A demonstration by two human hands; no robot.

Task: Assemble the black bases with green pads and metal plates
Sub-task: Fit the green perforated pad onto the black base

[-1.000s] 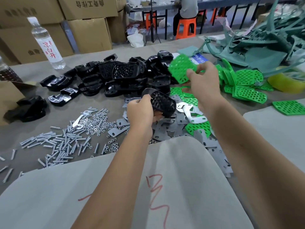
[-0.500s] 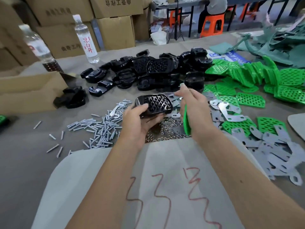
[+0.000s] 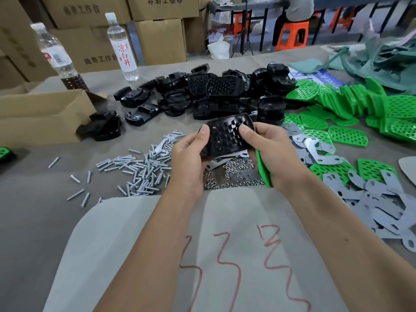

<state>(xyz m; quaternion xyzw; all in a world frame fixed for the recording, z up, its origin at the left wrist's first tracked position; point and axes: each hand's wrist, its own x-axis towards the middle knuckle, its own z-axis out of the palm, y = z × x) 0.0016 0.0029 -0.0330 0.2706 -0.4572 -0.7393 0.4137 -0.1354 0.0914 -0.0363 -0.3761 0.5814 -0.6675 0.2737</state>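
I held one black base above the near pile of nuts, my left hand and right hand both clamped on it, the green pad tucked under my right palm. I judged the next move was to seat this pad on the base's dimpled face.

This looks like a small factory or workshop where people put parts together by hand. A big work table holds heaps of the same parts: black bases at 12 o'clock, green pads at 2 o'clock, metal plates at 3 o'clock, screws at 9 o'clock. Cardboard boxes stand stacked at 11 o'clock. Another worker sits on an orange stool at 1 o'clock.
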